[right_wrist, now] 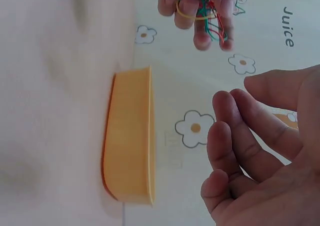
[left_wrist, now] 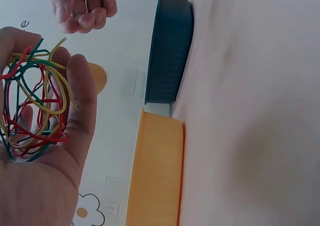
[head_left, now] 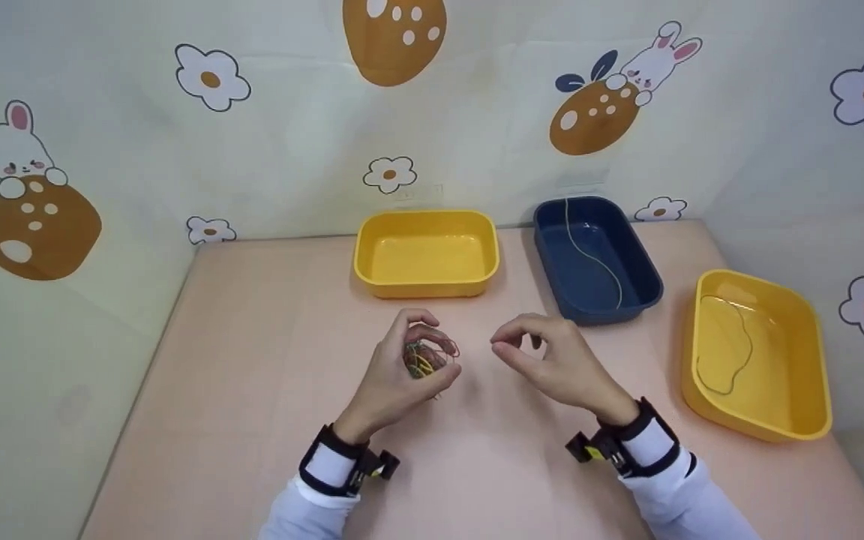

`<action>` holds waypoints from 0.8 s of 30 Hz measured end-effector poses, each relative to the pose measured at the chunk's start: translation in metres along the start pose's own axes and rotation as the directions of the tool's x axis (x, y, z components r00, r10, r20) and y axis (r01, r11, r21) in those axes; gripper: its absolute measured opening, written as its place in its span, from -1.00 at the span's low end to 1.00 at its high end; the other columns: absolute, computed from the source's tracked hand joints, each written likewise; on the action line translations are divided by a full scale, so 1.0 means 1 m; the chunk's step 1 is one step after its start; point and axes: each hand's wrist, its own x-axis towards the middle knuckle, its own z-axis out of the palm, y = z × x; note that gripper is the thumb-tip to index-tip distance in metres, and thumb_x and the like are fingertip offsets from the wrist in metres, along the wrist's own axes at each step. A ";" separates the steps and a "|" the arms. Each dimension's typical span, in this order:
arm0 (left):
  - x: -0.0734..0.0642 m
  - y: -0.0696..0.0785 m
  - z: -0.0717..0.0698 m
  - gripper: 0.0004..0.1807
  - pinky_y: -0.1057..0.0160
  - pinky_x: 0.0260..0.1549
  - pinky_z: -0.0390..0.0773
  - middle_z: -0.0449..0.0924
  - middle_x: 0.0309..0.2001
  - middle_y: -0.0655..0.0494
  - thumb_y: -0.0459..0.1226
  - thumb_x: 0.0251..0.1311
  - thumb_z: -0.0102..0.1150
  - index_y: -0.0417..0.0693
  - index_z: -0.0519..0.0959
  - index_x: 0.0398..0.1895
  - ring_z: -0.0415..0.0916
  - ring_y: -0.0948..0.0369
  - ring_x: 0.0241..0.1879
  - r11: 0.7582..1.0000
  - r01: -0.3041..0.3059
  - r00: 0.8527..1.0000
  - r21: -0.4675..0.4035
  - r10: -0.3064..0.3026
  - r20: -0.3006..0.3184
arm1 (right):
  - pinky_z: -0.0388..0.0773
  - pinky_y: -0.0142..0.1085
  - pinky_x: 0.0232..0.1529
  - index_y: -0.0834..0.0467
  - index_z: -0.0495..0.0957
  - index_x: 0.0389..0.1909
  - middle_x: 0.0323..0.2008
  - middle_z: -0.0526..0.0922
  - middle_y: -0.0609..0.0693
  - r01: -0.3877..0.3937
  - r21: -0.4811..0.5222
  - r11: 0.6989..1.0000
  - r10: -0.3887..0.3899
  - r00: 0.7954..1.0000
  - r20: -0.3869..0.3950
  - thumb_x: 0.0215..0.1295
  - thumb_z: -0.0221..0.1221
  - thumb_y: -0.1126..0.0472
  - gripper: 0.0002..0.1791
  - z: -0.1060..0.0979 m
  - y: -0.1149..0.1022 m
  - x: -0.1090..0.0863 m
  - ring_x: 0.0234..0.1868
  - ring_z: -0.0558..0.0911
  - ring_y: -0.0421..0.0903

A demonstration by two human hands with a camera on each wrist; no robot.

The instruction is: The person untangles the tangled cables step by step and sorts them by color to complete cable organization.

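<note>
A tangle of thin red, green and yellow wires (head_left: 422, 361) sits in my left hand (head_left: 391, 375), whose fingers and thumb curl round it above the table. In the left wrist view the wires form loose loops against the palm, with a few ends poking past the fingertips. My right hand (head_left: 563, 365) hovers a short way to the right, level with the left. Its fingers are loosely bent, the thumb (right_wrist: 275, 86) stands apart from the index fingertip in the right wrist view, and nothing shows between them.
At the back of the pink table (head_left: 252, 337) stands a yellow tray (head_left: 427, 289). Right of it, a dark blue tray (head_left: 578, 270) holds one thin yellowish wire (head_left: 589, 256). Another yellow tray (head_left: 792, 360) at the far right holds a thin wire (head_left: 750, 349). Patterned cloth walls surround the table.
</note>
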 end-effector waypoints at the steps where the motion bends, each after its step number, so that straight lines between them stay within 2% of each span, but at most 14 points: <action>1: 0.001 0.000 0.002 -0.37 0.26 -0.17 0.82 0.86 -0.02 0.07 -0.28 0.32 0.59 0.01 0.39 0.30 0.84 0.16 -0.15 1.000 -0.007 1.000 0.007 0.007 0.010 | 0.50 -0.27 -0.12 0.00 0.87 -0.14 -0.24 0.85 -0.19 -0.001 0.021 1.000 0.001 1.000 0.014 0.51 0.46 0.24 -0.93 0.004 -0.002 0.001 -0.17 0.65 -0.27; 4: 0.002 0.000 0.007 -0.35 0.28 -0.15 0.82 0.85 -0.02 0.02 -0.26 0.32 0.60 -0.01 0.36 0.30 0.83 0.18 -0.17 1.000 -0.025 0.999 0.017 0.024 0.039 | 0.48 -0.27 -0.13 0.02 0.87 -0.13 -0.25 0.84 -0.16 -0.006 0.058 0.998 0.003 0.999 0.045 0.51 0.46 0.21 -0.96 0.011 -0.005 0.002 -0.18 0.64 -0.27; 7: 0.003 0.001 0.011 -0.32 0.28 -0.19 0.81 0.85 -0.01 -0.03 -0.24 0.31 0.61 -0.01 0.34 0.32 0.82 0.17 -0.19 0.999 -0.036 0.997 0.017 0.035 0.064 | 0.43 -0.31 -0.15 -0.04 0.86 -0.16 -0.28 0.83 -0.14 -0.011 0.070 0.997 0.007 0.998 0.057 0.50 0.47 0.21 -0.94 0.017 -0.007 0.003 -0.20 0.63 -0.29; 10: 0.003 0.001 0.013 -0.31 0.29 -0.22 0.81 0.85 0.00 -0.02 -0.27 0.31 0.60 -0.03 0.33 0.32 0.82 0.17 -0.20 0.999 -0.048 0.996 0.020 0.047 0.079 | 0.40 -0.35 -0.16 -0.06 0.85 -0.20 -0.31 0.81 -0.13 -0.016 0.084 0.996 0.010 0.998 0.068 0.48 0.48 0.21 -0.93 0.020 -0.006 0.004 -0.23 0.61 -0.31; 13: 0.003 0.001 0.014 -0.32 0.30 -0.24 0.80 0.85 -0.03 0.03 -0.31 0.30 0.58 -0.04 0.33 0.31 0.81 0.17 -0.21 0.998 -0.058 0.995 0.019 0.056 0.078 | 0.39 -0.37 -0.17 -0.03 0.84 -0.23 -0.33 0.80 -0.13 -0.025 0.104 0.994 0.016 0.996 0.084 0.46 0.48 0.22 -0.93 0.023 -0.006 0.004 -0.25 0.60 -0.32; 18: 0.000 -0.001 0.014 -0.45 0.31 -0.13 0.76 0.84 -0.02 0.07 -0.29 0.38 0.54 -0.05 0.42 0.27 0.77 0.20 -0.15 0.998 -0.056 0.997 0.033 0.054 0.059 | 0.43 -0.40 -0.21 0.03 0.81 -0.26 -0.33 0.79 -0.09 -0.070 0.151 0.986 0.054 0.993 0.109 0.46 0.46 0.25 -0.93 0.025 -0.003 0.004 -0.29 0.58 -0.30; 21: -0.001 -0.002 0.015 -0.56 0.30 -0.12 0.78 0.82 -0.01 0.07 -0.30 0.42 0.51 -0.07 0.51 0.23 0.78 0.20 -0.14 0.998 -0.059 0.997 0.038 0.057 0.048 | 0.52 -0.45 -0.23 0.11 0.82 -0.25 -0.28 0.84 0.00 -0.124 0.220 0.968 0.102 0.989 0.109 0.45 0.45 0.28 -0.96 0.026 -0.002 0.004 -0.29 0.65 -0.29; 24: -0.002 -0.002 0.014 -0.62 0.30 -0.10 0.80 0.79 -0.01 0.06 -0.32 0.42 0.49 -0.07 0.57 0.19 0.78 0.20 -0.12 0.997 -0.064 0.998 0.046 0.062 0.031 | 0.66 -0.47 -0.20 0.22 0.81 -0.25 -0.21 0.88 0.11 -0.181 0.320 0.930 0.157 0.983 0.098 0.43 0.44 0.34 -0.97 0.026 -0.001 0.003 -0.24 0.79 -0.23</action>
